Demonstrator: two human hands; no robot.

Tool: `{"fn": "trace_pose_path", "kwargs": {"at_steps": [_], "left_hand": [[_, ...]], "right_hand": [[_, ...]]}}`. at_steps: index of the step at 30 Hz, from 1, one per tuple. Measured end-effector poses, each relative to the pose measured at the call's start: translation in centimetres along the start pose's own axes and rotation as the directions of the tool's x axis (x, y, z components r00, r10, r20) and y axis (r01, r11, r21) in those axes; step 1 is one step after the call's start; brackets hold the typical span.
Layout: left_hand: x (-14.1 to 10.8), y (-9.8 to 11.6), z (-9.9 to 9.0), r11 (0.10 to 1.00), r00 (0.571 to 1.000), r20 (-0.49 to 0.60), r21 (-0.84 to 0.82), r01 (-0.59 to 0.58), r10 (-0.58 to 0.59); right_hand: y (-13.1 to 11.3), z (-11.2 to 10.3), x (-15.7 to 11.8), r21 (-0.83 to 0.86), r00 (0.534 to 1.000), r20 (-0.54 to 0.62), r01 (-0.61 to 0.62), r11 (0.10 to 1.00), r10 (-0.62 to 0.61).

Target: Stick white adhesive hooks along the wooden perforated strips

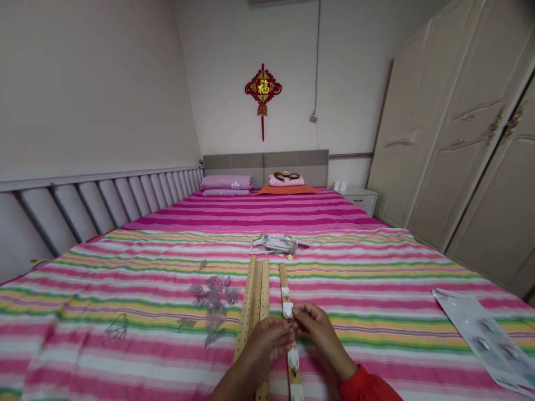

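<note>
A narrow wooden strip (pixel 283 273) lies lengthwise on the bed, with several white hook plates along it. The hook plate (pixel 288 309) just ahead of my fingers has a small metal hook. Nearer me is another white hook plate (pixel 293 360) with a metal hook. My left hand (pixel 270 341) is closed in a pinch over the strip, from the left. From the right, my right hand (pixel 314 327) pinches beside the same spot, fingertips against the hook plate's lower edge. Whatever small thing sits between the fingertips is hidden.
Perforated wooden strips (pixel 253 295) lie left of my hands. Several small clear bags (pixel 213 301) with metal pieces are farther left, near a loose clear wrapper (pixel 117 328). A plastic packet (pixel 276 243) lies ahead. A blister pack (pixel 485 340) rests at right on the striped sheet (pixel 376 289).
</note>
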State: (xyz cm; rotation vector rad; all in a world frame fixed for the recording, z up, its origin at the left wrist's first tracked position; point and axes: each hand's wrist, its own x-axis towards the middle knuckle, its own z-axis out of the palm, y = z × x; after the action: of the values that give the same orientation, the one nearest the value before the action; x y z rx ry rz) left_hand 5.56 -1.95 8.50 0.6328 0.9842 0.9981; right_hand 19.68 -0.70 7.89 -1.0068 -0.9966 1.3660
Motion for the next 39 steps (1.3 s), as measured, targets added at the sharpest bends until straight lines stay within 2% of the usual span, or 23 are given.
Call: {"fn": "trace_pose_path", "kwargs": {"at_steps": [3, 5, 9, 13, 20, 27, 33, 39], "left_hand": [[1.7, 0.5, -0.2, 0.949, 0.984, -0.049, 0.276, -0.153, 0.173], [2.8, 1.2, -0.2, 0.917, 0.97, -0.016, 0.33, -0.225, 0.244], [4.9, 2.5, 0.2, 0.896, 0.96, 0.025, 0.353, -0.27, 0.28], [7.3, 3.4, 0.4, 0.897, 0.959, 0.019, 0.348, -0.272, 0.284], [11.7, 4.9, 1.2, 0.832, 0.944, -0.027, 0.482, -0.275, 0.328], [15.4, 4.5, 1.4, 0.73, 0.92, -0.104, 0.645, -0.226, 0.377], [16.6, 4.4, 1.2, 0.592, 0.886, -0.135, 0.786, -0.177, 0.443], [16.9, 4.5, 1.5, 0.464, 0.875, -0.121, 0.876, -0.127, 0.469]], "right_hand": [[0.3, -0.6, 0.7, -0.005, 1.0, -0.002, -0.015, 1.0, 0.015], [0.5, -0.9, 1.4, -0.006, 1.0, 0.007, -0.025, 1.0, 0.025], [0.5, -1.0, 3.2, 0.011, 1.0, -0.013, -0.021, 1.0, 0.021], [0.4, -1.0, 5.5, 0.022, 0.998, -0.062, 0.004, 1.0, -0.003], [0.7, -1.1, 9.7, 0.038, 0.992, -0.127, 0.002, 0.999, 0.003], [2.0, -1.5, 12.7, 0.014, 0.986, -0.167, 0.01, 1.0, -0.008], [3.4, -1.7, 13.9, -0.045, 0.982, -0.184, 0.03, 0.999, -0.037], [4.5, -1.9, 14.9, -0.106, 0.974, -0.217, 0.037, 0.994, -0.06]]}}
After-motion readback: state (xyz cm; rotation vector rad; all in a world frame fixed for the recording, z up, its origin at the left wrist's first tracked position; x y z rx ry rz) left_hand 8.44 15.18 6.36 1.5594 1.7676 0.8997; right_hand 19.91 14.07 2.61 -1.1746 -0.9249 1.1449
